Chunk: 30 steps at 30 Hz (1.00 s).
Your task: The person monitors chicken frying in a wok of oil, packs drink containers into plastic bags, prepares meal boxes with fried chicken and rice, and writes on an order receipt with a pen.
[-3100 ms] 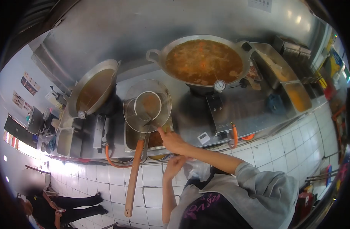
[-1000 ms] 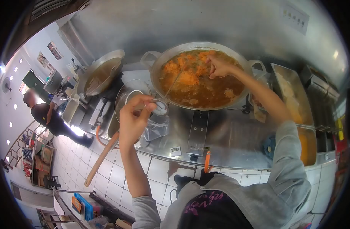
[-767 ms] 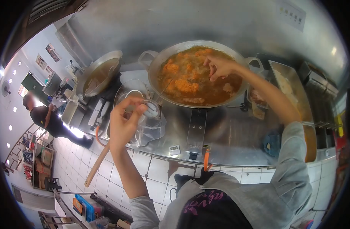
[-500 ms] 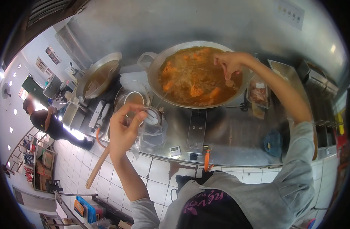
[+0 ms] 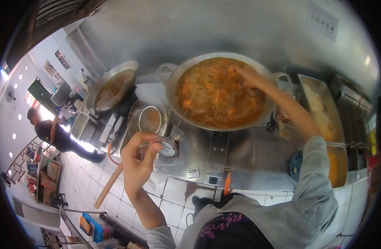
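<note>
We have a dial thermometer (image 5: 168, 147) just outside the near left edge of a large wok (image 5: 170, 89), its face tipped up and its thin stem slanting over the rim towards the oil; how deep the tip goes, we cannot tell. Our left hand (image 5: 138, 162) pinches the edge of the dial between thumb and fingers. Orange food pieces (image 5: 218, 97) lie in the bubbling oil. Our right hand (image 5: 248, 78) is over the far right part of the wok, fingers pointing down close to the surface; it is blurred, and we cannot tell whether they are closed on anything.

Below the dial we see a clear plastic bag (image 5: 180, 151), and left of the wok a wide mesh strainer (image 5: 136, 120) with a smaller strainer (image 5: 150, 119) resting in it. A wooden handle (image 5: 108, 186) slants out past the counter (image 5: 261, 159). Farther left sits a second wok (image 5: 120, 97). In front of the large wok we find a small timer (image 5: 193, 172), and to the right a blue cloth (image 5: 295, 164) beside metal trays (image 5: 329, 144). At far left, well apart from us, stands a person in dark clothes (image 5: 51, 130).
</note>
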### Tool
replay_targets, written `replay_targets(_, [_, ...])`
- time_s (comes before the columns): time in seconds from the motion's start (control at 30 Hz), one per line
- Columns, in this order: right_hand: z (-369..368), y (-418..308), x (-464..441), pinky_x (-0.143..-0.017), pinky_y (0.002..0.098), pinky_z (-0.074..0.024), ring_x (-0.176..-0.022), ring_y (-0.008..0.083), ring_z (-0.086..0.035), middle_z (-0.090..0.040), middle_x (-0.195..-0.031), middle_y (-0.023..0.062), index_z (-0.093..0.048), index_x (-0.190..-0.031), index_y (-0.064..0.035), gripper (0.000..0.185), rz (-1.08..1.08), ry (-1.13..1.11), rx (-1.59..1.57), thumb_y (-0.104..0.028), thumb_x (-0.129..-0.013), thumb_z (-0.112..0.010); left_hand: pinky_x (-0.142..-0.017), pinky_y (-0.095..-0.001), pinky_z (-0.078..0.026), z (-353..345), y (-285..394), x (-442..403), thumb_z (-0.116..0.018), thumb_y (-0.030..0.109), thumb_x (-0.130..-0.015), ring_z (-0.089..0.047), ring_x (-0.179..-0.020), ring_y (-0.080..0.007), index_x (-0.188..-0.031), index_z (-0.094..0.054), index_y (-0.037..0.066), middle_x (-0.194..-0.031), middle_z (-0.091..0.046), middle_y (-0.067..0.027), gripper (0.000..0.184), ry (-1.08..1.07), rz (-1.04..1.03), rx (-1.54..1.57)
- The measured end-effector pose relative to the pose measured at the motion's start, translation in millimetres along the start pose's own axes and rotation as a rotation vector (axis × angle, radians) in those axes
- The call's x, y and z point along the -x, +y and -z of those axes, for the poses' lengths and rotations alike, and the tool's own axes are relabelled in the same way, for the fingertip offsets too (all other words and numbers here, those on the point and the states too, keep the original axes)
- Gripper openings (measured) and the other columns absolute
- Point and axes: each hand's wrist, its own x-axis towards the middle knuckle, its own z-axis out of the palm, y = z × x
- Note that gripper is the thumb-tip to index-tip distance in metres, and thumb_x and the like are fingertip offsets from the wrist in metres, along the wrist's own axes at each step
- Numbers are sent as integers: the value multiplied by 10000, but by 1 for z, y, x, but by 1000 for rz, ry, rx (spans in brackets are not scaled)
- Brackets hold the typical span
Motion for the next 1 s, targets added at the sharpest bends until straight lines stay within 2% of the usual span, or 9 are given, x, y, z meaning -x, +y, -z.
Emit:
replay_targets(0.07, [-2,-2,-11,-790,435,-521,-974,334,-619,-578,-1122,214,-380,-1340,-102,739,62,24,-95,47,-706,-731,-626,-180,-456,1,0,1,-704,81,-877,-560,-739,-54,-995,-626,-7,-839,-587,-4,166,34,3,73])
replay_targets(0.13, [-12,9,-33,-714,374,-509,-850,230,-623,-604,-931,128,-419,-1276,-75,657,7,-79,-273,57,-709,-723,-635,-184,-460,4,2,1,-700,72,-879,-563,-742,-58,-998,-622,-5,-847,-586,-6,162,46,-1,73])
replay_targets(0.23, [-9,2,-41,-699,356,-498,-840,221,-616,-597,-878,105,-430,-1228,-70,622,27,-143,-348,27,-705,-753,-660,-194,-466,8,4,1,-696,81,-883,-567,-748,-64,-995,-620,-3,-854,-585,-7,159,73,0,86])
replay_targets(0.3, [-2,-4,-37,-692,351,-496,-833,222,-618,-599,-868,100,-431,-1230,-70,633,43,-150,-350,25,-698,-760,-677,-200,-467,13,6,1,-698,98,-887,-567,-750,-67,-989,-622,-2,-854,-585,-6,162,85,11,97])
replay_targets(0.37, [2,-10,-28,-686,346,-493,-826,224,-620,-600,-858,95,-431,-1233,-69,644,56,-156,-352,23,-691,-766,-710,-214,-468,19,7,0,-706,155,-893,-562,-777,-75,-979,-625,0,-857,-581,-3,195,84,22,-89])
replay_targets(0.47, [8,-18,-18,-701,360,-499,-838,224,-636,-601,-836,100,-433,-1229,-64,645,100,-157,-377,8,-688,-777,-721,-215,-460,21,8,-3,-711,205,-895,-546,-801,-73,-975,-628,1,-860,-577,0,234,70,-18,38])
replay_targets(0.7, [44,-28,-6,-598,338,-555,-931,224,-667,-615,-863,103,-438,-1234,-71,672,1,-420,-376,-12,-670,-797,-701,-209,-438,32,20,-1,-718,231,-892,-518,-787,-70,-964,-620,-2,-867,-579,0,263,52,-11,45])
replay_targets(0.8, [76,-39,3,-583,332,-556,-927,235,-681,-625,-836,107,-438,-1234,-77,683,-4,-470,-307,-3,-655,-794,-675,-191,-379,41,29,-6,-719,292,-888,-506,-776,-64,-945,-613,-18,-843,-582,3,332,-87,24,30])
replay_targets(1.0, [133,-38,23,-588,359,-539,-888,252,-705,-630,-799,112,-446,-1241,-90,703,22,-417,-91,13,-634,-785,-643,-205,-379,60,65,-18,-719,374,-846,-504,-704,-91,-880,-600,-30,-783,-563,-30,423,-224,-57,72])
